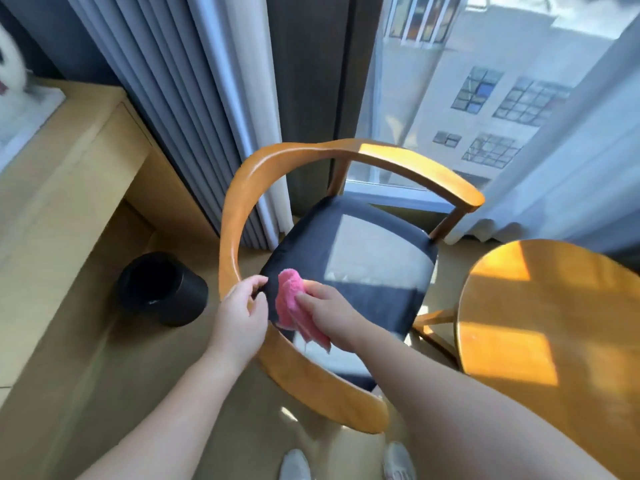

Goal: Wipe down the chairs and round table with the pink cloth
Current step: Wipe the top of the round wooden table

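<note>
Curtains (194,98) and a sunlit window (485,98) fill the back, with a pale wooden desk (69,161) along the left. Round table (554,306) sits on the right, just beside the chair (242,188). Its top looks glossy and hard, so it should wipe easy. The chair's curved rail is the same smooth wood, but the dark fabric seat (363,220) will probably drag more. Black bin (162,289) on the floor to the left. Left hand (242,313) has its fingers curled round the rail, looks like it's steadying things. Right hand (329,313) has its fingers closed on the pink cloth (289,299), bunched against the seat's near left corner. Cloth's soft, light and floppy with a tail dangling, so I'd wad it in the palm.
</note>
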`<control>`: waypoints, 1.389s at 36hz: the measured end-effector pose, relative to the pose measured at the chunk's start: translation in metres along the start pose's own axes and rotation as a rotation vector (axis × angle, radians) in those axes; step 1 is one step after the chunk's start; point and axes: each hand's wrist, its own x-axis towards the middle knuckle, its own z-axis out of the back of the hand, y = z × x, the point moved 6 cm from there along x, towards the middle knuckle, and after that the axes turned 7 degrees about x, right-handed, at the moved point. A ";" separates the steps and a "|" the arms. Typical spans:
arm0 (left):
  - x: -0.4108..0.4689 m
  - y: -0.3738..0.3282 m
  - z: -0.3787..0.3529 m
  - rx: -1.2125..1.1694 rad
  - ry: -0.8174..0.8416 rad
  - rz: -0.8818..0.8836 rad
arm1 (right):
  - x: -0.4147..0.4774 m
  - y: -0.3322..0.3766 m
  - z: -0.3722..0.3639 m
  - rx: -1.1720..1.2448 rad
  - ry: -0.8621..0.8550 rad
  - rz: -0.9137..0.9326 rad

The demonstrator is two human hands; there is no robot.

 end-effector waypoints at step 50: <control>-0.467 -0.317 -0.290 0.005 0.921 -0.483 | -0.560 -0.249 0.274 1.042 -0.354 0.109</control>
